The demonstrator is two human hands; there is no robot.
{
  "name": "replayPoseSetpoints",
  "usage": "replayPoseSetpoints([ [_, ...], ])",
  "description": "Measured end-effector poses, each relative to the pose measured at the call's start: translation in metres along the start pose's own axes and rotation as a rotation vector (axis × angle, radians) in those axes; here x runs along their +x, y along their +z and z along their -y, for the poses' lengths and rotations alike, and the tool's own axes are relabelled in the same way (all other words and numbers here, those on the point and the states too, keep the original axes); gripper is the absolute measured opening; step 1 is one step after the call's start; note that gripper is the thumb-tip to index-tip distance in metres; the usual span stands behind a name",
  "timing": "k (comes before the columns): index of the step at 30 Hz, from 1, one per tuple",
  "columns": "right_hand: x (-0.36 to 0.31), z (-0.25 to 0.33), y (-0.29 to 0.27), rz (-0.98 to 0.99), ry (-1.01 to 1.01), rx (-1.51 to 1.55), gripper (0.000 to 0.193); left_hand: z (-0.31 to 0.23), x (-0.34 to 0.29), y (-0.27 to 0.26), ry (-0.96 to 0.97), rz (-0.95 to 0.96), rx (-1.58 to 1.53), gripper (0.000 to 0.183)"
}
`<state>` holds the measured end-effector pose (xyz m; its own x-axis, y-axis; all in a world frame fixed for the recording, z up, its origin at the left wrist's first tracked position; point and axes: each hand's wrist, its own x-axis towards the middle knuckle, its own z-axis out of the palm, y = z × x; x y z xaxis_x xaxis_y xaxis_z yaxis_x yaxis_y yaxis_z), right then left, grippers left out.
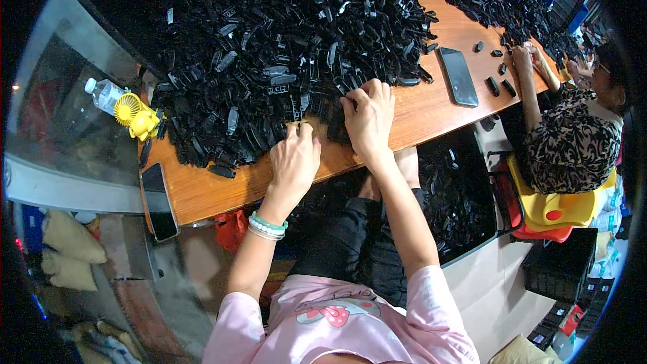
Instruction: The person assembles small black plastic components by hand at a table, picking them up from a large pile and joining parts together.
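Observation:
A large heap of small black plastic parts [269,47] covers much of the wooden table [202,195]. At the heap's near edge is my left hand [295,155], its fingers curled together and their tips against the dark parts; what they pinch is too hidden to tell. My right hand [371,118] lies a little farther to the right, bent down into the heap with thumb and fingers closed around black plastic pieces. Its fingertips are partly hidden among them. Bracelets circle my left wrist.
A phone [458,76] lies right of the heap, near several loose black pieces [501,86]. Another phone [159,202] sits at the table's left edge. Beyond it stand a yellow fan [138,116] and a bottle [104,96]. A co-worker [573,135] handles parts at the right.

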<state>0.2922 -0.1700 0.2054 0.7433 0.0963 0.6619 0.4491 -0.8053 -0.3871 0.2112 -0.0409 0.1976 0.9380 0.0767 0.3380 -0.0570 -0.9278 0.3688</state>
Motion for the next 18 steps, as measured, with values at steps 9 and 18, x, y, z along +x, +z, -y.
replayPoseSetpoints([
  [9,-0.026,0.016,-0.062,0.261,0.456,1.200,0.044,-0.005,-0.043,-0.020,-0.168,0.051,-0.999,0.031],
  [18,-0.064,0.012,-0.100,0.506,0.353,1.285,0.040,-0.026,-0.053,-0.046,-0.023,0.079,-0.930,0.024],
])
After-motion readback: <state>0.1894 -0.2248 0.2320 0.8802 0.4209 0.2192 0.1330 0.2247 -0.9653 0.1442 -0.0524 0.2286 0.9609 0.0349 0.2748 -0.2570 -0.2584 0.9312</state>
